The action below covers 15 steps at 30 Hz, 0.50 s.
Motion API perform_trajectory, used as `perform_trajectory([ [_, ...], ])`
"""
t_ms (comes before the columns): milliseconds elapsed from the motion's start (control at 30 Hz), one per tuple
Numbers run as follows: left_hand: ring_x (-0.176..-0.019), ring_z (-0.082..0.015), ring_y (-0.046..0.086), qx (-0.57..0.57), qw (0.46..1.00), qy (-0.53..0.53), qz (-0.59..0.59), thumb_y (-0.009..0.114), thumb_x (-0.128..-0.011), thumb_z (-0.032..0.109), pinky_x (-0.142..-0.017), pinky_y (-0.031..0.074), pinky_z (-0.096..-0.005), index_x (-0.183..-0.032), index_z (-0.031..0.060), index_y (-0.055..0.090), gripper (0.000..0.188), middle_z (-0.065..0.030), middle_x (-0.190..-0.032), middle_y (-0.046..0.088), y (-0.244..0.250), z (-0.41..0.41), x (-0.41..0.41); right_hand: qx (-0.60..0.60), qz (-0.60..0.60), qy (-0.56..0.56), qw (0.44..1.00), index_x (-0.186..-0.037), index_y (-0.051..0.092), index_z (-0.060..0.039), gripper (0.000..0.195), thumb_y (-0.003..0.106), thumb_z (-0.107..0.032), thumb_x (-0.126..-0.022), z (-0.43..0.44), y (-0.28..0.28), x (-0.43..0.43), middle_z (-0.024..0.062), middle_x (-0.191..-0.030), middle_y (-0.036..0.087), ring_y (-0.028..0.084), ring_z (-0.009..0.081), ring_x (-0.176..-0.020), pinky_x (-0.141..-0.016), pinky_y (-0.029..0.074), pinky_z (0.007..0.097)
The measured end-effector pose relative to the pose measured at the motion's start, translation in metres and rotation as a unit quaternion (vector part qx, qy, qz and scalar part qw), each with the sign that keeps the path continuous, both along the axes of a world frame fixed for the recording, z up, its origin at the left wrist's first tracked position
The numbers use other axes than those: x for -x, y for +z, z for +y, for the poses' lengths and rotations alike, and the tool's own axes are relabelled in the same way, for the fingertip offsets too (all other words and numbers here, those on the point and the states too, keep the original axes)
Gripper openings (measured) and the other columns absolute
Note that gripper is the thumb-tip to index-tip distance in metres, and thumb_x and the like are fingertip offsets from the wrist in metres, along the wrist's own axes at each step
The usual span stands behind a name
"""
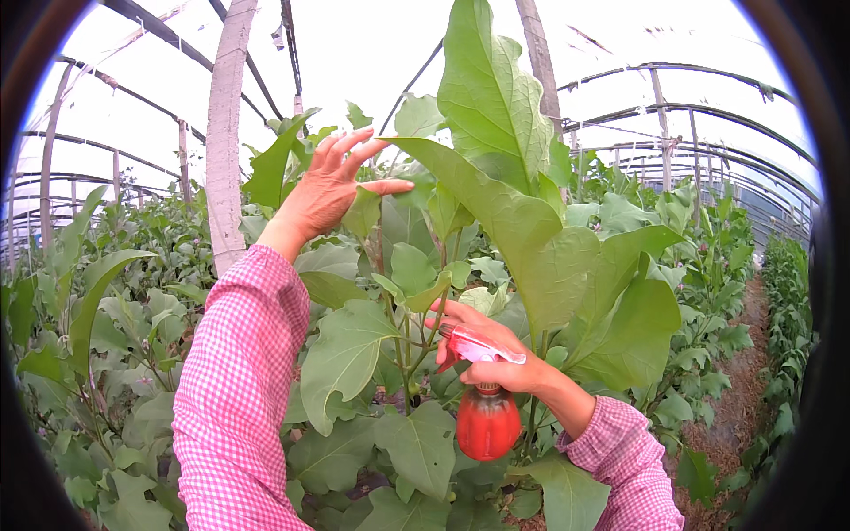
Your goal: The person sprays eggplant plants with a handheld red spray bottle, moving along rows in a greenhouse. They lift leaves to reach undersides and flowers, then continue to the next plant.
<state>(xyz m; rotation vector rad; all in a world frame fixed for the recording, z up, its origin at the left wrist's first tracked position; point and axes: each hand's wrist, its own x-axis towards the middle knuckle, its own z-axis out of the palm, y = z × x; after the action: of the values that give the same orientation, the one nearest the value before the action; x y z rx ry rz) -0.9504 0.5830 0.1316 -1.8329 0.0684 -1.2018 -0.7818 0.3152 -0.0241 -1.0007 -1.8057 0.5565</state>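
Observation:
My right hand [491,352] is wrapped around the neck of a small red spray bottle [488,425]. Its red and white trigger head [478,346] points left, towards the thin stems [405,352] of a tall eggplant plant; a finger or two reach past the nozzle among those stems. Higher and to the left, my left hand [342,176] is raised with its fingers apart beside the plant's upper leaves. Its fingertips come close to the tip of a large drooping leaf [524,226]; whether they touch it, I cannot tell. Both arms wear pink checked sleeves [242,385].
A pale post [229,133] stands just left of my left forearm. Dense eggplant foliage [133,318] fills the left side and the foreground. On the right runs a bare soil path [730,385] beside another plant row [783,325]. Greenhouse hoops [697,109] arch overhead.

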Motion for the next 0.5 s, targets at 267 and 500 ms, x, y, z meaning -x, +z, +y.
perform_trajectory([
  [267, -0.115, -0.0231, 0.061, 0.070, 0.991, -0.044, 0.100, 0.070, -0.083, 0.011, -0.107, 0.044, -0.0420, -0.103, 0.0125, 0.071, 0.020, -0.0006, -0.109, 0.068, -0.009, 0.040, 0.032, 0.006, 0.014, -0.022, 1.000, -0.156, 0.032, -0.0003, 0.088, 0.062, -0.004, -0.073, 0.000, -0.004, -0.006, 0.0111, -0.115, 0.063, 0.062, 0.0195, -0.107, -0.092, 0.051, 0.0338],
  [500, -0.103, -0.0290, 0.060, 0.153, 0.984, -0.092, 0.024, 0.062, -0.084, 0.002, -0.085, 0.052, -0.0404, -0.096, 0.0028, 0.065, 0.013, -0.0088, -0.098, 0.065, -0.039, 0.045, 0.023, 0.047, 0.074, -0.055, 0.995, -0.154, 0.032, 0.0040, 0.092, 0.063, -0.005, -0.067, -0.004, -0.004, -0.003, 0.0101, -0.111, 0.064, 0.061, 0.0190, -0.106, -0.091, 0.047, 0.0307],
])
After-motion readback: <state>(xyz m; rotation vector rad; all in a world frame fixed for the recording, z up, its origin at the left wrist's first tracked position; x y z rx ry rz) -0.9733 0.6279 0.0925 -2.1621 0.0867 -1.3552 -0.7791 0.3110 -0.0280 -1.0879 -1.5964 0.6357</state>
